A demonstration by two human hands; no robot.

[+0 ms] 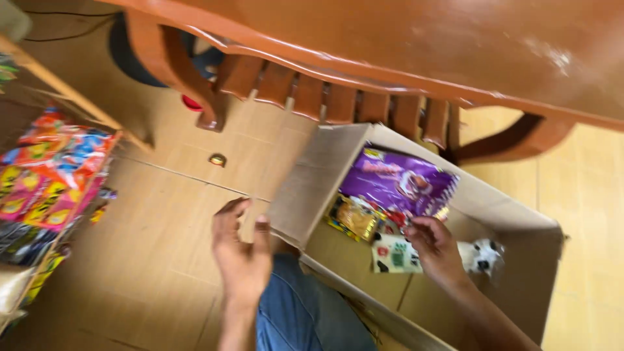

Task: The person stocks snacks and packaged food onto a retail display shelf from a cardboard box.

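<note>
Closest to the camera is a knee in blue jeans (296, 315), right at the bottom edge, and the left hand (242, 250) hangs just above it with the fingers loosely spread and nothing in them, the thumb near the flap of a cardboard box (312, 175) that sits open on the tan tile floor (162, 214). The right hand (437, 250) is down inside that box, fingers curled onto a white packet with dark and green print (393, 255); it looks like the fingertips are pinching its edge, but the shot is blurry so I can't swear it's a proper grip and not just a touch. Just past the hand, still in the box, there's a white and black bag (482, 255) poking out on the right, a yellow packet (354, 218) to the left of the white one, and behind both a big purple bag (396, 182) leaning against the far wall of the box. Off to the left, a rack of bright red, yellow and blue snack packs (49, 172) stands well apart from the box. A small round thing (217, 159) lies on the floor between them. Farthest back, a reddish wooden chair (338, 97) stretches over the top of the box.
</note>
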